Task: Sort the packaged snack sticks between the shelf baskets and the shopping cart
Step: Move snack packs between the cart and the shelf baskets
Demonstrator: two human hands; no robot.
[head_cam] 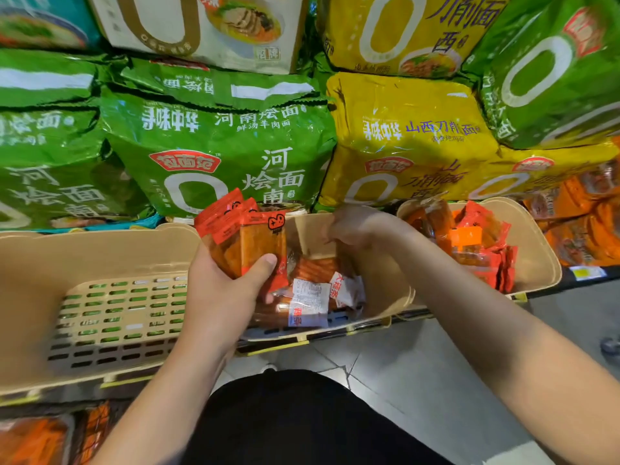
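Left hand fingers grip snack packets; right hand fingers curl, contents hidden.

View count: one, head-worn, wide-angle.
Position: above and just behind both forearms, close to the shelf edge.
Facing: forward and down, onto beige shelf baskets with noodle bags stacked behind.
Nearness: close; left hand and right hand mid-frame, arms running in from the bottom edge.
Lower frame: dark clothing, grey tiled floor.
Distortion: edges bowed, left side blurred.
Shared area: none, single view.
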